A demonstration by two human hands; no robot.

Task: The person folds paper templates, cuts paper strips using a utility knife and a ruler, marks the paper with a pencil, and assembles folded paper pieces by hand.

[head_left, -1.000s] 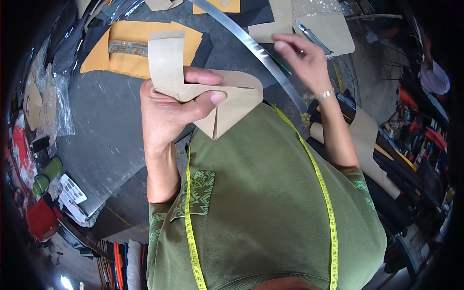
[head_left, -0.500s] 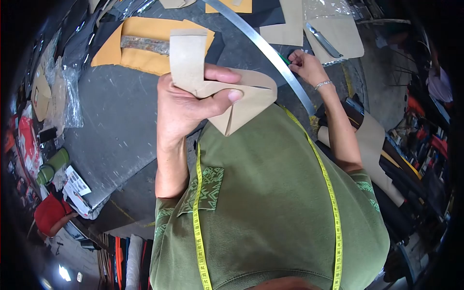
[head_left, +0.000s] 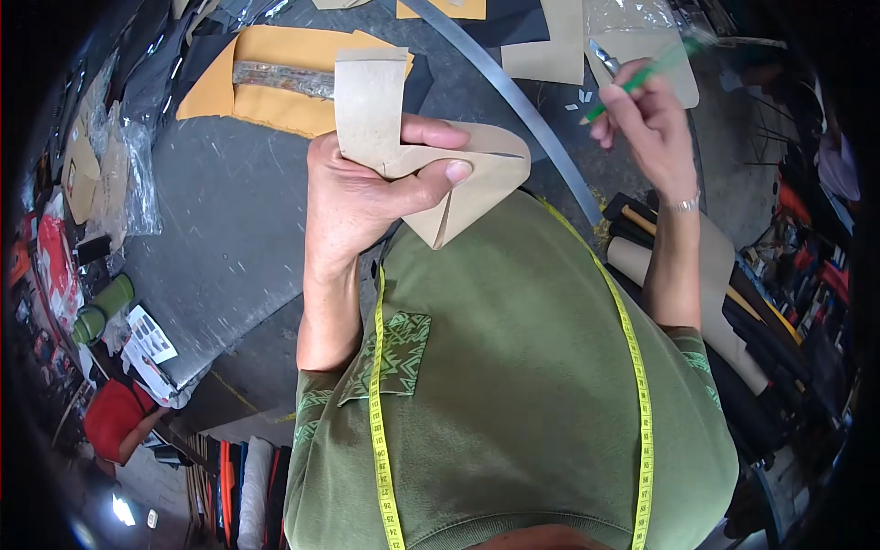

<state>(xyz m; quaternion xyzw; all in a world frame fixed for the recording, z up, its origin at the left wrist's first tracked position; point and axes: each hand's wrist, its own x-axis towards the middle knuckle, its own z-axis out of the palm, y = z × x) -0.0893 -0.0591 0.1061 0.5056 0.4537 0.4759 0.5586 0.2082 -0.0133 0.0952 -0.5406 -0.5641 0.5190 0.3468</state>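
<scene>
My left hand (head_left: pixel 376 188) is closed around a folded brown paper pattern (head_left: pixel 369 101), thumb on its front face and fingers behind. The pattern has a tall strip standing up at left and a rounded, pointed part at right, with a slit between its folds. In my right hand (head_left: pixel 646 133) is a green pencil (head_left: pixel 632 85), held between thumb and fingers, its tip pointing left and down. The pencil's far end is blurred. Behind this hand lies a cutter knife (head_left: pixel 603 57), partly hidden by the fingers.
A long metal ruler (head_left: pixel 513 87) crosses the dark table (head_left: pixel 211 220). Orange sheets (head_left: pixel 266 46) with a worn bar (head_left: pixel 284 79) lie at the back. A yellow measuring tape (head_left: pixel 377 403) hangs over my shirt. Rolls of material (head_left: pixel 733 302) are at right; a person in red (head_left: pixel 117 420) is at lower left.
My right hand has picked the green pencil up from the table and moved right with it. My left hand still grips the paper pattern, shifted only slightly.
</scene>
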